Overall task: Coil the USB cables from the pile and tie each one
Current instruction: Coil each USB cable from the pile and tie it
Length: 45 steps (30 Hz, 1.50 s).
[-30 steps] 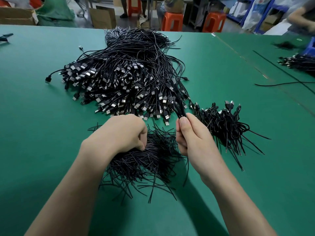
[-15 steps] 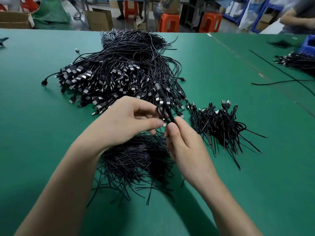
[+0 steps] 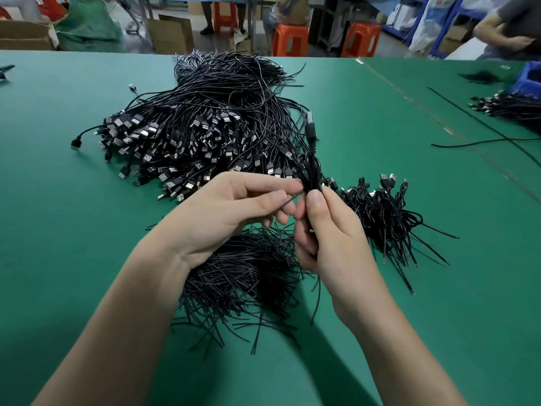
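A big pile of loose black USB cables [image 3: 205,133] lies on the green table [image 3: 58,230] ahead of me. My right hand [image 3: 328,238] grips a coiled black cable [image 3: 310,168] upright, its USB plug pointing up. My left hand [image 3: 231,209] pinches a thin black twist tie [image 3: 288,199] against the coil's lower part. Under my hands sits a heap of black twist ties [image 3: 243,276]. To the right rests a small heap of coiled, tied cables [image 3: 386,212].
A second green table section on the right carries more cables [image 3: 509,105], a loose black wire [image 3: 483,142] and a blue bin [image 3: 530,77]. Orange stools [image 3: 289,39], cardboard boxes [image 3: 172,33] and another person's arm [image 3: 503,33] are beyond the far edge.
My left hand left the twist-tie heap with a tie and came up to the coil. My right hand has raised the coiled cable, so its plug stands higher above the pile.
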Tool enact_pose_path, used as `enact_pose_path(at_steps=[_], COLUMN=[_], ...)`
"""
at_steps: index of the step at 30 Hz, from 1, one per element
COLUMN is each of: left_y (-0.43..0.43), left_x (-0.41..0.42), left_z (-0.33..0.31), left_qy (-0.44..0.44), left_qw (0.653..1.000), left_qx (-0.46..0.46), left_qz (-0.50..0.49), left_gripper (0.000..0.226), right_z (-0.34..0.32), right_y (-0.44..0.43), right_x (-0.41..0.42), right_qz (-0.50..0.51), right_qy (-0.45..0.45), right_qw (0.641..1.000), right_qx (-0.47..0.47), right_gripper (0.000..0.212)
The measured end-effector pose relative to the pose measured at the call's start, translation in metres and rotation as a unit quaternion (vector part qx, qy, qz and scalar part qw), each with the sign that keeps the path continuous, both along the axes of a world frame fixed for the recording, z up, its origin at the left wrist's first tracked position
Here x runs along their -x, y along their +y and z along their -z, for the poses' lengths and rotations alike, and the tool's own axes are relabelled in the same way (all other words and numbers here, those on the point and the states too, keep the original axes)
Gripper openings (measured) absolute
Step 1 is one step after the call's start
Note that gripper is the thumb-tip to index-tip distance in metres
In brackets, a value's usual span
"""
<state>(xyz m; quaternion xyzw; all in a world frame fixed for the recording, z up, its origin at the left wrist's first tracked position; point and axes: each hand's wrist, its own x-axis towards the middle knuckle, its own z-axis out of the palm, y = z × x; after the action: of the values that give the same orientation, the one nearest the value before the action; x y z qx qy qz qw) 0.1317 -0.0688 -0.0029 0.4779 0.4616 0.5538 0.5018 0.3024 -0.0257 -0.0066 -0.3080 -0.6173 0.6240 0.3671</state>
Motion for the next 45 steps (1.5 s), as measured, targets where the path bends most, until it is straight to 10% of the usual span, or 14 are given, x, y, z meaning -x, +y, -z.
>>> enact_pose_path(at_steps=[21,45], left_y=[0.011,0.016], left_x=[-0.017,-0.025], left_z=[0.017,0.016], left_qy=[-0.063,0.002], left_qw=[0.998,0.994], left_qx=[-0.012,-0.088], left_qz=[-0.001,-0.064], left_gripper=[0.016,0.038], right_z=[-0.014,-0.006], right_y=[0.012,0.016], right_x=[-0.014,-0.017], right_qz=[-0.161,-0.253], right_qy=[-0.068,0.089], right_qw=[0.983,0.944], right_qx=[0.057,0.192], right_gripper=[0.039,0.028])
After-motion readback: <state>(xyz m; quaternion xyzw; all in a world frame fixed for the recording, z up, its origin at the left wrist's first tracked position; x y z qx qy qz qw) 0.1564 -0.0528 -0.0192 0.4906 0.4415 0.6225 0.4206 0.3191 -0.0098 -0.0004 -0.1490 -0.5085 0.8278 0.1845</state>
